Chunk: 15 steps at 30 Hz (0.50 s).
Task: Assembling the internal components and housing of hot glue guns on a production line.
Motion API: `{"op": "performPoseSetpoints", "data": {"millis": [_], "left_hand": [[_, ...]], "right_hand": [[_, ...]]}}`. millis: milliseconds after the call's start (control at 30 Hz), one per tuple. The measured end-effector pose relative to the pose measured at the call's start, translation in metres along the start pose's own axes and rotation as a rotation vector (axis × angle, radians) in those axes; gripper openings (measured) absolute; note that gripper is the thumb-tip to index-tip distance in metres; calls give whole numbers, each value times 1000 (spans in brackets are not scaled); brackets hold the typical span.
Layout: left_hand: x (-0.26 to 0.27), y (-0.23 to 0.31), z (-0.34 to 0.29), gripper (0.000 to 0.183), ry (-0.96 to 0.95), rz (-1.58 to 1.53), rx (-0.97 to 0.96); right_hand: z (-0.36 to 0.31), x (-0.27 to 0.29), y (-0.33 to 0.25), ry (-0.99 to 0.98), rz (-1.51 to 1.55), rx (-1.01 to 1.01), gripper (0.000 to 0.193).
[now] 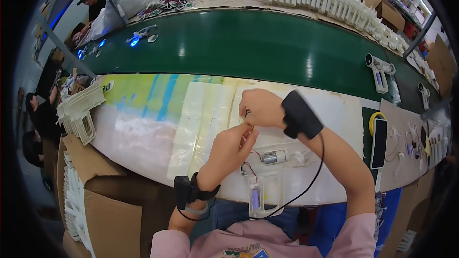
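My left hand (232, 148) and my right hand (262, 108) meet over the worktable, fingertips pinched close together. Both are closed on something small that the fingers hide, with a dark bit showing at the right fingers. Just below them lies an open white plastic housing (280, 188), shaped like a gun with a looped handle. A silver cylindrical motor (274, 157) rests in its upper part, and a purple battery cell (255, 198) sits in the handle. Thin red wires (250, 168) run from these parts up toward my left hand.
A green conveyor belt (210, 38) crosses beyond the table, carrying assemblies with blue lights (135, 42) and a white housing (381, 72). Stacked white shells (81, 110) stand at left above a cardboard box (112, 215). A phone (378, 143) and yellow tape roll (377, 122) lie at right.
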State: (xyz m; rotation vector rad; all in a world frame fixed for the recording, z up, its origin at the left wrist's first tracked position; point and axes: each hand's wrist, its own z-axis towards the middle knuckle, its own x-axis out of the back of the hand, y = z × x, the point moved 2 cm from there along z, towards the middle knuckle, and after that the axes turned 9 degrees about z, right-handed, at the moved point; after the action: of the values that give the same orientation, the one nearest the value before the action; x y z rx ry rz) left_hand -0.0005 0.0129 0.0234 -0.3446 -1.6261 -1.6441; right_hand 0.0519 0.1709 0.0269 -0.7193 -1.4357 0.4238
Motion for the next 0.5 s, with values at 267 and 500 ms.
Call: {"op": "performPoseSetpoints", "data": {"millis": [267,500], "left_hand": [[-12,-11,-12,12,45,111,-200],[-15,-10,-15,9,45,74,-188]], "right_hand": [[-16,-30,-7,-24,-404,-73,37],[-13,-29,3,207,-720,18,6]]}}
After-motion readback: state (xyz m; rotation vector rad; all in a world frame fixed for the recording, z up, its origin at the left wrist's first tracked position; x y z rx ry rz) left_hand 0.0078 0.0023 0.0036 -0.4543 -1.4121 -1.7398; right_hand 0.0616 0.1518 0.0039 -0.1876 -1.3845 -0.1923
